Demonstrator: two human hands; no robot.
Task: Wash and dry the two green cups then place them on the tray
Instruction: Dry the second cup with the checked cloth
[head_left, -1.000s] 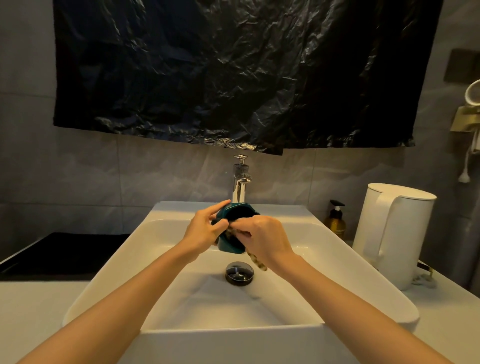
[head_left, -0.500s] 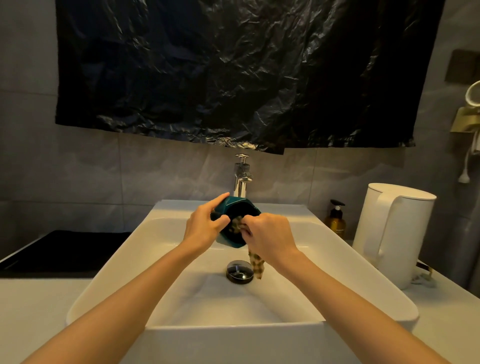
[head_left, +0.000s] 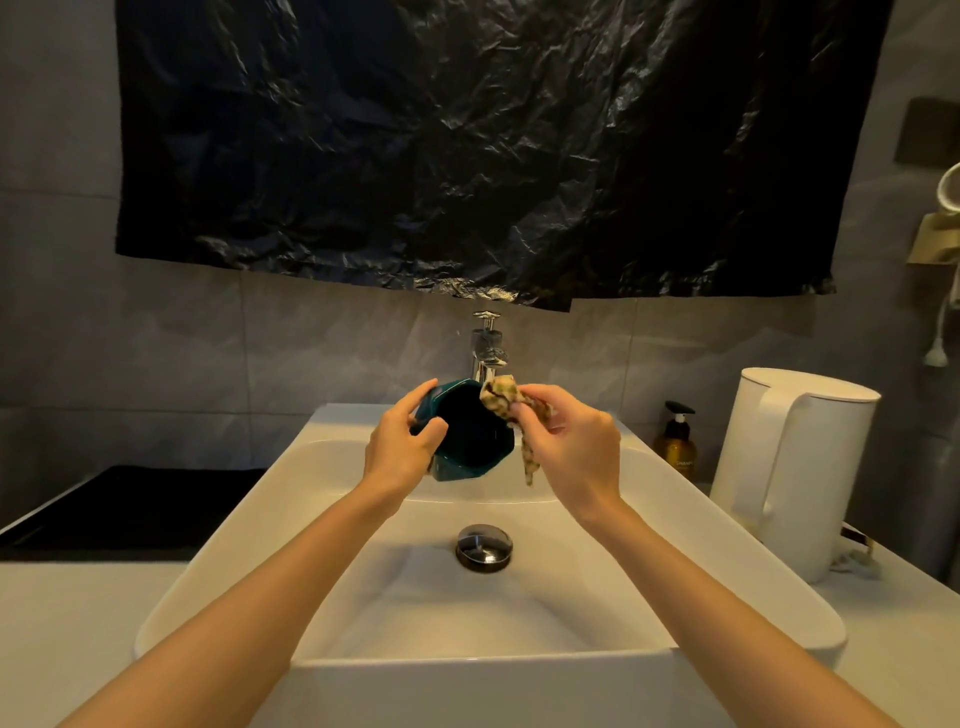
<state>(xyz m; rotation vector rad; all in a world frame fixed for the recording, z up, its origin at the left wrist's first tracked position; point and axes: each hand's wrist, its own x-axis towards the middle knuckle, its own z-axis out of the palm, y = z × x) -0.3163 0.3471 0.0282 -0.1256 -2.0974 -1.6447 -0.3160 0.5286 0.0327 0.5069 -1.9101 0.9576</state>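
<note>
One green cup (head_left: 470, 441) is in view, held in the air above the back part of the white sink (head_left: 467, 691), just in front of the chrome faucet (head_left: 487, 345). The cup is tipped on its side so that its dark mouth faces the camera. The left hand (head_left: 402, 447) grips the cup by its left side, thumb curled over the near rim and fingers wrapped behind the wall. The right hand (head_left: 571, 447) pinches a patterned cloth (head_left: 506, 397) between thumb and fingers. The bunched end of the cloth sits at the cup's upper right rim, touching it or very nearly so, and a loose tail hangs down beside the cup's right side. Both forearms reach in over the basin from the near edge. Below the hands, a round metal drain (head_left: 484, 548) sits in the sink floor.

A white kettle (head_left: 789, 467) stands on the desk (head_left: 67, 623) to the right of the sink, with an amber pump bottle (head_left: 675, 441) behind it, near the wall. A dark flat surface (head_left: 130, 504) lies on the left side. A crinkled black plastic sheet (head_left: 467, 156) hangs on the tiled wall above the faucet.
</note>
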